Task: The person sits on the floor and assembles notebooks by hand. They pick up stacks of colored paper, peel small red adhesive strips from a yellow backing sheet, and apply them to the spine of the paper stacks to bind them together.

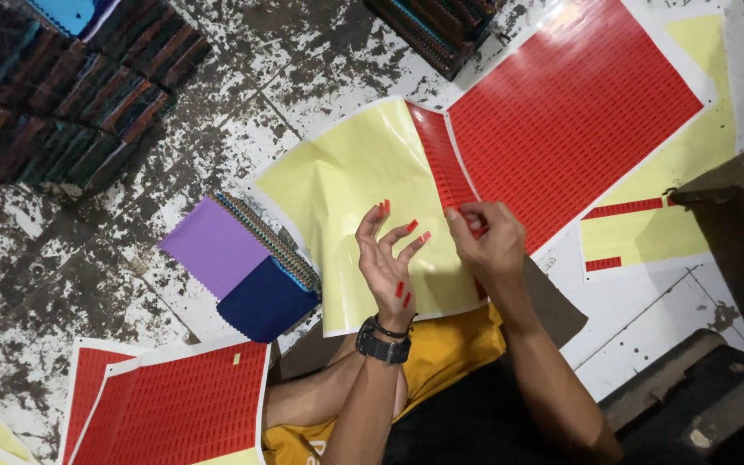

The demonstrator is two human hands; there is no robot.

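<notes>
My left hand, with a black watch on the wrist, is raised palm up and fingers spread. Small red stickers cling to several fingertips and to the palm. My right hand pinches a small red sticker at the edge of a red strip left on a mostly peeled yellow backing sheet. The two hands are close together over this sheet. A full red sticker sheet lies just beyond the right hand.
A fabric swatch book showing purple and navy lies left of the yellow sheet. Stacks of swatch books sit at the top left and top. More red sticker sheets lie at the lower left. A dark wooden block stands at the right.
</notes>
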